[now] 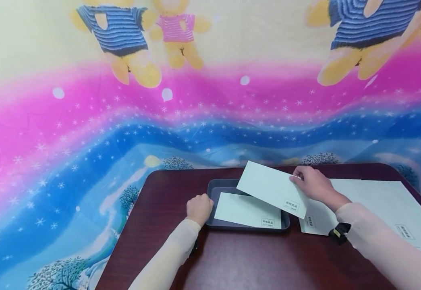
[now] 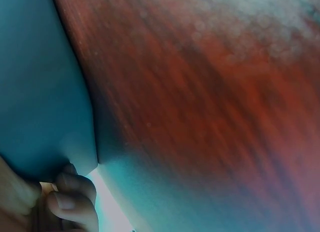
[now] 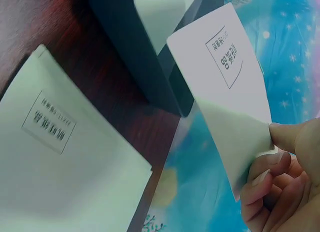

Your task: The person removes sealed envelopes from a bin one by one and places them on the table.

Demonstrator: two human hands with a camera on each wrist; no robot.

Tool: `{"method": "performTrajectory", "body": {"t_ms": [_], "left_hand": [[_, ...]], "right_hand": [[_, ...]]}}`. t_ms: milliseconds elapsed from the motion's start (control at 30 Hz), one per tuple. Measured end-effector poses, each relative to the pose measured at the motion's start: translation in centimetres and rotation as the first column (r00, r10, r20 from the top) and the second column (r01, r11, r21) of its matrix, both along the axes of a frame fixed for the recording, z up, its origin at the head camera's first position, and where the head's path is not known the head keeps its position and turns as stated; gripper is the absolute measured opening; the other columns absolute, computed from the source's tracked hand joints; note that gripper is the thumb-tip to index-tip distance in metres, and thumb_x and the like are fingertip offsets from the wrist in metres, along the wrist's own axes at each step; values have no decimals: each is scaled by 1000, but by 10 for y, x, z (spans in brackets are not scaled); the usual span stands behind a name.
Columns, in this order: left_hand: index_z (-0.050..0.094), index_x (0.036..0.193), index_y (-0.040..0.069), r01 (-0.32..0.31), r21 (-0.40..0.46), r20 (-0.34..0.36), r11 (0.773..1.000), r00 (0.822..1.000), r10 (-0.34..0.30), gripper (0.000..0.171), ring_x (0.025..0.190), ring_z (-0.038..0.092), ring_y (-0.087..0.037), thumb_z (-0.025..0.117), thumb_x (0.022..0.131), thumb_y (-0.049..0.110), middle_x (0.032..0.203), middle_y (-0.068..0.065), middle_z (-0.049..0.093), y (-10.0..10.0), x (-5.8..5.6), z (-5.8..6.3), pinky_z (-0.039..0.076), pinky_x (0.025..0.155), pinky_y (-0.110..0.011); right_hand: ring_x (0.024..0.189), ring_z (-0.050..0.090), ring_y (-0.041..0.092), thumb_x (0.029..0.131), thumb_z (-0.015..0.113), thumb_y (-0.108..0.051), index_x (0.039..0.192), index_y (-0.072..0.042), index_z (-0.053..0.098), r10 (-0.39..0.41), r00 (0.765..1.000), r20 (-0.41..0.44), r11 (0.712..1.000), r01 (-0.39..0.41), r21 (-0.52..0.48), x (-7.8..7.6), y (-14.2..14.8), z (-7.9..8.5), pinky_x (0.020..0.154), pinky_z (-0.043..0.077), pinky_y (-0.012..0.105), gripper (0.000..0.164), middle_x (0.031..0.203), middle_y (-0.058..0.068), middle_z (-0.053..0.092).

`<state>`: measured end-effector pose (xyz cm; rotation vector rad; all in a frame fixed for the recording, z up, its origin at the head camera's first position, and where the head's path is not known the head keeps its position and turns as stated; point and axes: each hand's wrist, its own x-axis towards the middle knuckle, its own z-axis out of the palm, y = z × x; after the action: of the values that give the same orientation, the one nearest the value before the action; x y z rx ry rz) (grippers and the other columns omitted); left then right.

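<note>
My right hand (image 1: 313,183) pinches a white envelope (image 1: 268,185) between thumb and fingers by its right edge. The envelope is tilted above the dark grey tray (image 1: 248,229), and its printed box shows in the right wrist view. Another white envelope (image 1: 244,209) lies inside the tray, partly covered by the held one in the head view. With curled fingers, my left hand (image 1: 200,209) grips the tray's left rim. In the left wrist view, the fingertips (image 2: 70,199) curl against the tray wall (image 2: 45,91).
More white envelopes (image 1: 388,201) lie on the right side of the dark red-brown table (image 1: 246,262), under my right forearm. A curtain (image 1: 214,104) printed with bears and snow hangs behind the table's far edge.
</note>
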<state>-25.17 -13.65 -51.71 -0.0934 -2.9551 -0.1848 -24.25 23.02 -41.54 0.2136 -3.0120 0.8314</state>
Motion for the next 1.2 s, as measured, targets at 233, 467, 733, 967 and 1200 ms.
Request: {"method": "performTrajectory", "body": {"t_ms": [233,467,733,967,1200], "left_hand": [[47,51,18,9,7,-11,1000,1000,-9,47,41,41,-15,60,96,23,44,1,42,1,0,1,35,43,-32],[46,51,18,6,0,-6,1000,1000,-6,47,41,40,-15,60,96,23,44,0,42,1,0,1,36,43,-32],[51,54,17,-3,-3,12,1000,1000,3,45,42,45,-16,60,97,25,47,0,47,1,0,0,41,45,-33],[49,53,17,1,5,11,1000,1000,-1,46,42,43,-15,60,97,24,46,0,45,0,-1,1,38,44,-32],[45,51,18,4,3,-2,1000,1000,-4,48,41,40,-15,60,96,23,44,1,41,0,-2,4,35,42,-31]], "right_hand": [[64,52,19,102,56,-27,108,-5,63,-31,1000,6,1000,31,3,4,20,-3,54,40,32,24,88,12,67],[63,51,19,104,52,-28,110,-2,60,-65,998,26,998,65,7,8,41,-9,52,38,33,28,87,13,64],[61,51,19,106,45,-31,113,1,58,-78,996,34,997,78,-4,13,63,-15,52,39,34,35,86,14,65],[68,56,22,107,43,-32,113,5,58,-105,994,33,994,103,42,15,88,-18,54,39,33,40,103,28,66],[63,50,22,107,38,-28,114,9,54,-122,990,66,991,118,62,18,112,-19,54,37,34,41,78,14,58]]}}
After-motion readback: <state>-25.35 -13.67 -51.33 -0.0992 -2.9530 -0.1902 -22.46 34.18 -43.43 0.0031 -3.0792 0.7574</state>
